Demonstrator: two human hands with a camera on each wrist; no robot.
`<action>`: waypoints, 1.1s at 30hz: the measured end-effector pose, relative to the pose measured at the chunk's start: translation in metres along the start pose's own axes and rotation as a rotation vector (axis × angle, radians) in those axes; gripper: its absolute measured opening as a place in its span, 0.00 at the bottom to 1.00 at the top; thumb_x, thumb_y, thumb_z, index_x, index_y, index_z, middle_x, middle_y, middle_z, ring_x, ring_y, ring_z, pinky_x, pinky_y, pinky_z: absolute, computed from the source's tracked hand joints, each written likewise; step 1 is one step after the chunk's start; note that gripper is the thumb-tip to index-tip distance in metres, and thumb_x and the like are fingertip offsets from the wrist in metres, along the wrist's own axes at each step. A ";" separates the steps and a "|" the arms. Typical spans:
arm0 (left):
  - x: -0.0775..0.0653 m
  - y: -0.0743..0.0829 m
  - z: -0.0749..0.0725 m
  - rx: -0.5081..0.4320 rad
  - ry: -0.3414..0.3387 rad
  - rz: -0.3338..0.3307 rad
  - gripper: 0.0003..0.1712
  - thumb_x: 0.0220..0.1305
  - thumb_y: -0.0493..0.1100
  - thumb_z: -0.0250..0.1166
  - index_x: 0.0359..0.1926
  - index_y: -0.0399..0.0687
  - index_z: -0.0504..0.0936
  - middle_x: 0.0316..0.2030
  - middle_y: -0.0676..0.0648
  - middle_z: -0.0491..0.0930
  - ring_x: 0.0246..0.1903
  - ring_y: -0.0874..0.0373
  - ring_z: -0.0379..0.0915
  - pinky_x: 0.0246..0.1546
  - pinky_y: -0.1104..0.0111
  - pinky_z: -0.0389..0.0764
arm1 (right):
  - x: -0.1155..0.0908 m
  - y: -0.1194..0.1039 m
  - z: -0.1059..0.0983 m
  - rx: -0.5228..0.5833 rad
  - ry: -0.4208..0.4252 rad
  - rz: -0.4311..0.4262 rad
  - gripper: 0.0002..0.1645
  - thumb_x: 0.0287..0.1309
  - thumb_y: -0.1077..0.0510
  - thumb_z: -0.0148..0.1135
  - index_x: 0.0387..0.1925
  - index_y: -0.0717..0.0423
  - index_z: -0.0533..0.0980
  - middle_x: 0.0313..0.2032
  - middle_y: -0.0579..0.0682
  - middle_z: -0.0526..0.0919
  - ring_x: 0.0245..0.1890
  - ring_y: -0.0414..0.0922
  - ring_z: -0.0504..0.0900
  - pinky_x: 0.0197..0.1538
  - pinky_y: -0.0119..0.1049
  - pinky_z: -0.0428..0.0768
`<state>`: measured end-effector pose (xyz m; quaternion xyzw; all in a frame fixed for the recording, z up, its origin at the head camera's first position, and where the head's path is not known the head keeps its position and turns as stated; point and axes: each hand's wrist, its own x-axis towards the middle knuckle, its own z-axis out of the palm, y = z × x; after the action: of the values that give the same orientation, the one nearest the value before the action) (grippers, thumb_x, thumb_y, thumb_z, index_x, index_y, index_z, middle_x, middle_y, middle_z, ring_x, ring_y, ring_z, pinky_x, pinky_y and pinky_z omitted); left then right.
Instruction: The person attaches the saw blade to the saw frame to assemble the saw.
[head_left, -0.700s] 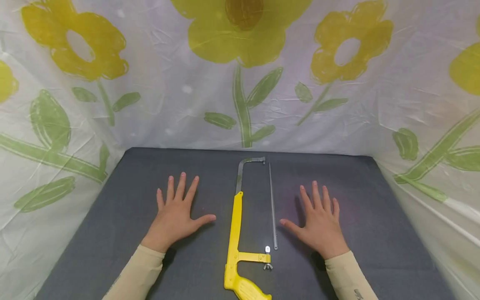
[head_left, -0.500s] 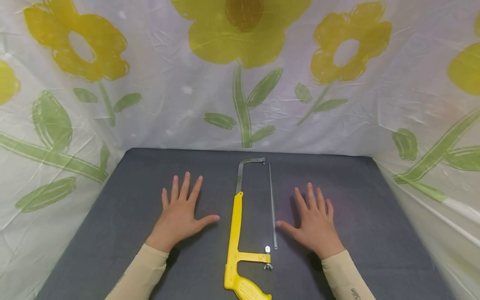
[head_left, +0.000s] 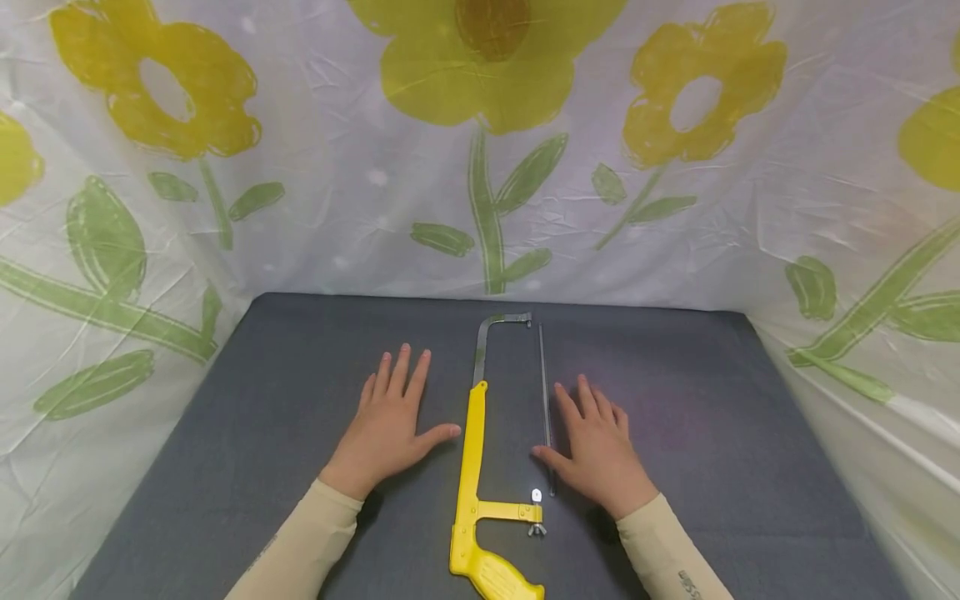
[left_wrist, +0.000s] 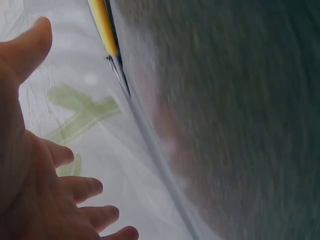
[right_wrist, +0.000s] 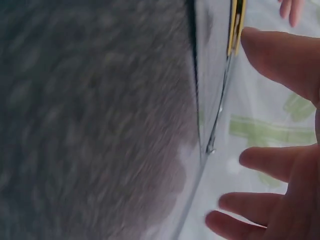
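A hacksaw frame (head_left: pixel 471 442) with a yellow body and a grey metal bow lies flat on the dark table, its yellow handle (head_left: pixel 501 577) toward me. A wing nut (head_left: pixel 537 529) sits at the end of its short yellow arm. Just right of the frame lies a thin, loose saw blade (head_left: pixel 544 383). My left hand (head_left: pixel 386 433) hovers left of the frame with fingers straight and spread, thumb tip close to the yellow part. My right hand (head_left: pixel 600 454) is over the blade's right side, its thumb crossing above the blade; contact cannot be told. Both hands hold nothing.
Dark grey cloth covers the table (head_left: pixel 712 467). A white sheet (head_left: pixel 322 200) printed with yellow flowers and green leaves hangs behind the table and along both sides.
My left hand has moved right toward the hacksaw frame. My right hand has moved left, so its thumb now overlaps the blade. Frame and blade lie where they were.
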<state>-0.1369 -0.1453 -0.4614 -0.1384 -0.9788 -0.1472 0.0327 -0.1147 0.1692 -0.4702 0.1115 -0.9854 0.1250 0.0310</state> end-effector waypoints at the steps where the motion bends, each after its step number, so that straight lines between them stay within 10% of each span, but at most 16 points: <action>1: 0.001 0.002 0.002 -0.002 -0.006 0.001 0.66 0.56 0.82 0.58 0.82 0.55 0.40 0.81 0.39 0.38 0.79 0.34 0.33 0.72 0.36 0.50 | 0.000 -0.002 0.000 0.008 -0.007 0.001 0.59 0.51 0.29 0.70 0.77 0.50 0.60 0.76 0.65 0.56 0.73 0.64 0.61 0.68 0.65 0.59; 9: 0.003 0.027 0.011 -0.008 -0.051 0.069 0.64 0.58 0.79 0.59 0.81 0.52 0.43 0.81 0.41 0.41 0.80 0.38 0.36 0.72 0.39 0.55 | 0.000 -0.014 -0.001 0.024 -0.031 -0.007 0.52 0.52 0.33 0.72 0.71 0.55 0.68 0.56 0.59 0.77 0.57 0.56 0.73 0.58 0.56 0.66; 23: -0.004 0.053 0.024 -0.155 -0.177 0.122 0.57 0.63 0.72 0.62 0.81 0.53 0.48 0.79 0.44 0.50 0.74 0.40 0.55 0.68 0.44 0.67 | 0.007 -0.022 0.002 0.033 -0.072 0.000 0.45 0.53 0.33 0.71 0.63 0.58 0.75 0.46 0.53 0.78 0.42 0.48 0.75 0.49 0.47 0.69; 33: -0.007 0.066 0.029 -0.125 -0.226 0.133 0.54 0.63 0.61 0.69 0.80 0.51 0.52 0.78 0.42 0.53 0.72 0.39 0.57 0.64 0.51 0.74 | 0.014 -0.020 0.003 -0.029 -0.043 0.061 0.32 0.54 0.35 0.71 0.34 0.60 0.76 0.28 0.51 0.74 0.29 0.48 0.75 0.37 0.51 0.74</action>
<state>-0.1125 -0.0775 -0.4717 -0.2204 -0.9538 -0.1889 -0.0770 -0.1239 0.1464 -0.4674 0.0836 -0.9905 0.1090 0.0073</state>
